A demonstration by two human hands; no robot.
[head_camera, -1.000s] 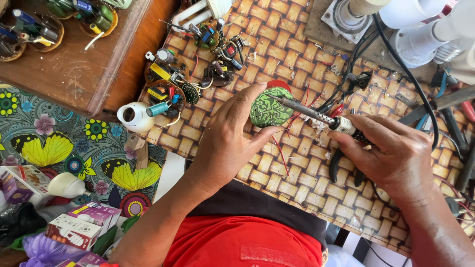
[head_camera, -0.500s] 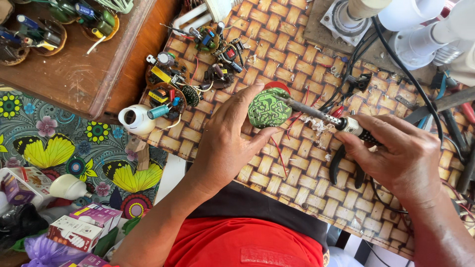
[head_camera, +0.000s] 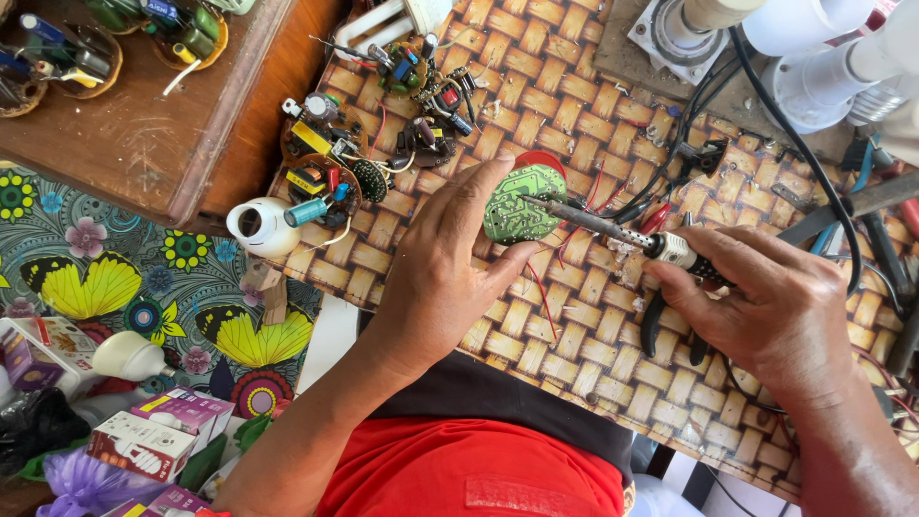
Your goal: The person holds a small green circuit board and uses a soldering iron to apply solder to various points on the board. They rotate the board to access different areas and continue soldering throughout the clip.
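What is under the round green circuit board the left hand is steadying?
A red rounded piece peeks out past the top edge of the green circuit board, above the woven mat. The left hand grips the board while the soldering iron touches it; anything directly beneath stays covered.

Small cardboard bulb boxes (head_camera: pixel 144 442), white with purple ends, are stacked at the lower left on the butterfly-patterned cloth (head_camera: pixel 86 287). Another white and purple box (head_camera: pixel 33 347) is seen just above them.
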